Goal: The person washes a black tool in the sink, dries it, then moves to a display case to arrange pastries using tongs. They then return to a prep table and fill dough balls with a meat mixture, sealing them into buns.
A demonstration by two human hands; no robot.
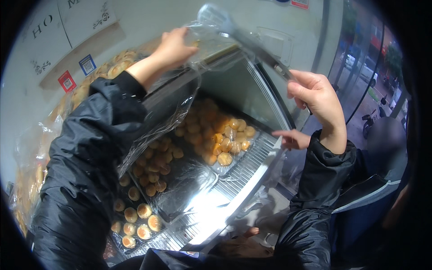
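Observation:
My right hand [314,94] grips the handle end of kitchen tongs [260,50], raised above the right side of a glass display case [273,101]. Their pale, translucent head [212,17] is blurred and points up and left. At the back top of the case, my left hand [177,47] has its fingers on clear plastic sheeting [182,114], which hangs down across the case front. Below lie round golden pastries [224,158] heaped on a tray, a second heap of small brown pastries [155,168], and several browned-top buns [144,211] at the lower left.
Another person's hand [293,139] points at the case from the right; a blurred person [371,175] stands there. Bagged bread [37,175] lines the left side. A metal rack [236,175] and bright case edge [233,206] run along the front. Printed code signs [67,81] hang on the wall.

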